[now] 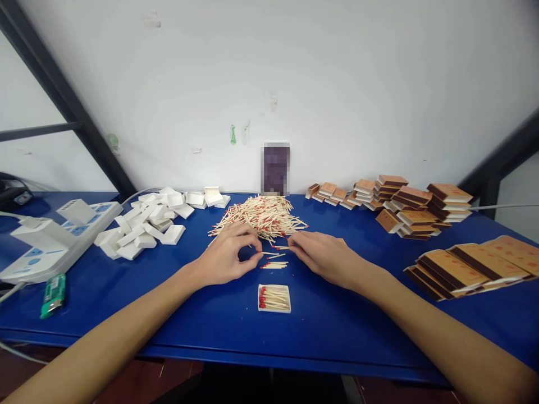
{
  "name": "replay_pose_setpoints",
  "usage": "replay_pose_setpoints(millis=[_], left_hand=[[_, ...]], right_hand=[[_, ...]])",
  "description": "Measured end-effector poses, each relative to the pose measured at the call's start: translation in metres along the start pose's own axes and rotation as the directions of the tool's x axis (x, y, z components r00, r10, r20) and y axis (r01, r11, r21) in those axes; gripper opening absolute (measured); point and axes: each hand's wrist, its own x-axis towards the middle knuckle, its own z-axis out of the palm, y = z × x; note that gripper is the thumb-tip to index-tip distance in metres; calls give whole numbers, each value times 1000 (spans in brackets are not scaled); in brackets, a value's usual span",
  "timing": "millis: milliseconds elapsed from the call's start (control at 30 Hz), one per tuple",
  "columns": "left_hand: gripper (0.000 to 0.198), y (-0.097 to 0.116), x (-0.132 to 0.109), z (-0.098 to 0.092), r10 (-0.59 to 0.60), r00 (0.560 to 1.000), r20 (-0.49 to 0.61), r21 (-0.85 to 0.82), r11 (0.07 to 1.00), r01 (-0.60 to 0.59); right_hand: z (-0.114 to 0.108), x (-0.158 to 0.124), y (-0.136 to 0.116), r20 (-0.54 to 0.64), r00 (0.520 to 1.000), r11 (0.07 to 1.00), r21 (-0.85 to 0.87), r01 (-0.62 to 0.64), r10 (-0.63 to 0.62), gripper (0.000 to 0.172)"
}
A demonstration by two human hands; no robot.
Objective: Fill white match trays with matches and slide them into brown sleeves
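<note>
Between thumb and forefinger, my left hand (231,251) pinches a matchstick, its pale stem pointing right. My right hand (322,255) is closed at the fingertips on matchsticks whose red heads point left. A small row of matches (274,265) lies on the table just below the fingers, heads to the left. Closer to me sits a white matchbox tray (274,310) holding many matches with red heads at its left side. Behind both hands rises a large loose heap of matches (263,216), partly hidden by my left hand.
White empty trays (147,224) are piled at the left, beside a power strip (63,247) and a green lighter (54,295). Matchbox sleeves (415,207) stand stacked at the back right, with a fanned row of boxes (471,266) nearer. The blue table (202,336) meets a white wall.
</note>
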Motion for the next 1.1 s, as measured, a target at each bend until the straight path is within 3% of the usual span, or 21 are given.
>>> replay_pose_setpoints(millis=[167, 333, 433, 767, 1100], left_hand=[[13, 1, 0, 2, 28, 999, 29, 25, 999, -29], [14, -2, 2, 6, -5, 989, -149, 91, 996, 19], [16, -5, 2, 7, -33, 983, -178, 144, 988, 59], [20, -6, 2, 10, -48, 998, -32, 274, 960, 55], [21, -8, 2, 13, -50, 998, 41, 278, 960, 37]], right_hand=[[9, 6, -4, 11, 998, 998, -23, 67, -67, 18], [10, 8, -4, -16, 996, 995, 29, 91, -91, 19], [6, 8, -1, -30, 997, 996, 45, 78, -77, 19], [2, 4, 0, 28, 999, 995, -90, 38, -36, 18], [3, 2, -7, 37, 996, 997, 11, 83, -83, 17]])
